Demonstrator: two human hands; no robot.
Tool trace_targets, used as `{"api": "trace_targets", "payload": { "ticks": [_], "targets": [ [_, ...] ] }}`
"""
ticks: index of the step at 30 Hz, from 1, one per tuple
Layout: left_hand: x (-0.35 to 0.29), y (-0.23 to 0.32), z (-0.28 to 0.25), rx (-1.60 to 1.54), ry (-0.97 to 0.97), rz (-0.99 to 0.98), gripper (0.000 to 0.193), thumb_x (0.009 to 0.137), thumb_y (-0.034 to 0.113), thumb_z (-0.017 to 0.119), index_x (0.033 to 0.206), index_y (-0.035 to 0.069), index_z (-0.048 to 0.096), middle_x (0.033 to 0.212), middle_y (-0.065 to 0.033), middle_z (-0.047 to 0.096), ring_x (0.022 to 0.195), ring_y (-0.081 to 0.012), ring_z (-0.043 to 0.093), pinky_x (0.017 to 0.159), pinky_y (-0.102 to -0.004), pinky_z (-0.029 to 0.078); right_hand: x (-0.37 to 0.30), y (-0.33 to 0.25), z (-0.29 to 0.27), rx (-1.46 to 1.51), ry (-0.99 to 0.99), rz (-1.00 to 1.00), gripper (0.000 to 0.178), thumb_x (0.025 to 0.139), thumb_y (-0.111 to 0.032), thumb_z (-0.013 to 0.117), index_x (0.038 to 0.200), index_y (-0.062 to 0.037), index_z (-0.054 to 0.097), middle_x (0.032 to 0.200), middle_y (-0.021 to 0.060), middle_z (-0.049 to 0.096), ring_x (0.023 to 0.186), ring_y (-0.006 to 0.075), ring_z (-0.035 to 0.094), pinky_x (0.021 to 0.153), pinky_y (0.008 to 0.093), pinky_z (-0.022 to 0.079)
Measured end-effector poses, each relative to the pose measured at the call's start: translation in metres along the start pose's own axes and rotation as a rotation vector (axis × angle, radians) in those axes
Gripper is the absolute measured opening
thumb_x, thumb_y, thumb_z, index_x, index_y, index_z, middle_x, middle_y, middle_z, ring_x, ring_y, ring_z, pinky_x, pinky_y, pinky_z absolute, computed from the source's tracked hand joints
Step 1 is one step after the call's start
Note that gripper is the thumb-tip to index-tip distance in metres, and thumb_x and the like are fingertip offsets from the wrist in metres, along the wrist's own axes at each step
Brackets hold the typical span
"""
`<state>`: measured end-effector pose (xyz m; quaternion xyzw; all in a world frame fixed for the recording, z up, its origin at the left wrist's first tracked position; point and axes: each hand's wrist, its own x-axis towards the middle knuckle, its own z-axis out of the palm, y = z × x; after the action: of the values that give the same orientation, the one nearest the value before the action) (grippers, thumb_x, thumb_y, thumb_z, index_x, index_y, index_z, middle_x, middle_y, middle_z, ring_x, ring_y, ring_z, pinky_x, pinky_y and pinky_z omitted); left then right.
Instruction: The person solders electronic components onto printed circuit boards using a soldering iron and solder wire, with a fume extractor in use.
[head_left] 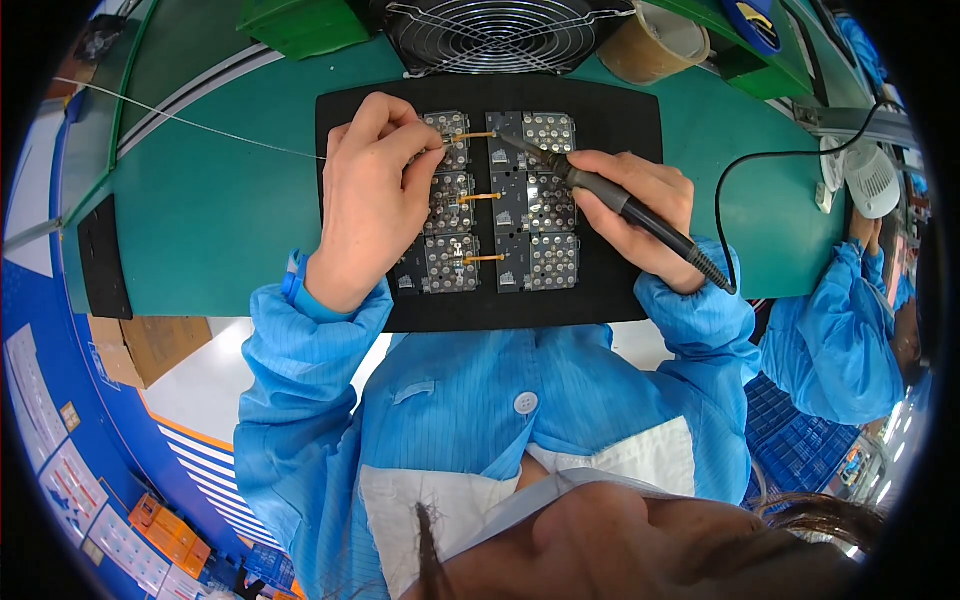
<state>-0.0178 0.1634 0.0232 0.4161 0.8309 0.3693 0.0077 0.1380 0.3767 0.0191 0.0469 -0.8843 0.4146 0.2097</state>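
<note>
- My right hand is wrapped around a black soldering iron. Its handle runs from my wrist at the lower right up and to the left, with the tip at the top orange strip.
- My left hand pinches a thin solder wire between narrowed fingertips. The wire trails off over the green worktop toward its far left edge, and its near end points right at the same strip.
- The circuit boards lie in two columns on the black mat, at the worktop's middle near edge. Three orange strips bridge the gap between the columns.
- Wire and iron tip meet at the top strip from opposite sides. The left fingers sit closer to it than the right hand.
- A fan and a tape roll stand at the far edge, and a co-worker's blue sleeve is at the right.
</note>
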Motion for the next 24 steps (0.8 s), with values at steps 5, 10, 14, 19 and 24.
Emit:
{"api": "trace_targets", "payload": {
  "ticks": [5, 10, 14, 19, 24],
  "targets": [
    [0.001, -0.003, 0.000, 0.015, -0.004, 0.049, 0.010, 0.075, -0.006, 0.070, 0.084, -0.002, 0.067, 0.090, -0.0073, 0.054, 0.074, -0.0193, 0.055, 0.059, -0.0294, 0.044, 0.000, 0.000, 0.000, 0.003, -0.018, 0.010, 0.030, 0.078, -0.006, 0.072, 0.107, 0.0013, 0.068, 0.075, 0.0130, 0.067, 0.060, 0.0207, 0.065, 0.053, 0.0282, 0.049],
    [0.004, 0.000, 0.006, 0.017, -0.003, 0.061, 0.010, 0.076, -0.004, 0.070, 0.084, 0.000, 0.067, 0.090, -0.0072, 0.055, 0.076, -0.0210, 0.056, 0.060, -0.0306, 0.045, 0.000, 0.000, 0.001, -0.001, -0.010, 0.006, 0.030, 0.078, -0.006, 0.072, 0.107, 0.0010, 0.068, 0.075, 0.0130, 0.068, 0.060, 0.0212, 0.065, 0.055, 0.0282, 0.050],
    [0.006, 0.001, 0.010, 0.011, -0.003, 0.079, 0.010, 0.076, -0.005, 0.069, 0.084, -0.001, 0.066, 0.090, -0.0077, 0.055, 0.076, -0.0215, 0.056, 0.059, -0.0305, 0.045, 0.000, 0.001, 0.000, 0.008, -0.009, 0.012, 0.029, 0.078, -0.005, 0.072, 0.106, 0.0009, 0.068, 0.075, 0.0130, 0.068, 0.060, 0.0213, 0.065, 0.054, 0.0282, 0.049],
    [0.007, -0.002, 0.016, -0.081, 0.020, 0.053, 0.012, 0.078, -0.007, 0.068, 0.087, -0.001, 0.065, 0.091, -0.0075, 0.055, 0.070, -0.0180, 0.054, 0.057, -0.0281, 0.043, 0.000, 0.001, -0.001, -0.006, -0.011, -0.004, 0.030, 0.078, -0.005, 0.072, 0.107, 0.0011, 0.068, 0.075, 0.0128, 0.067, 0.060, 0.0212, 0.065, 0.054, 0.0282, 0.049],
    [0.010, -0.001, 0.027, -0.183, 0.003, -0.009, 0.014, 0.079, -0.006, 0.068, 0.091, -0.001, 0.063, 0.092, -0.0069, 0.054, 0.065, -0.0121, 0.050, 0.055, -0.0255, 0.041, 0.001, 0.003, -0.002, -0.013, 0.000, -0.012, 0.030, 0.078, -0.005, 0.073, 0.107, 0.0012, 0.067, 0.075, 0.0128, 0.067, 0.060, 0.0210, 0.065, 0.054, 0.0281, 0.049]
  ]
}}
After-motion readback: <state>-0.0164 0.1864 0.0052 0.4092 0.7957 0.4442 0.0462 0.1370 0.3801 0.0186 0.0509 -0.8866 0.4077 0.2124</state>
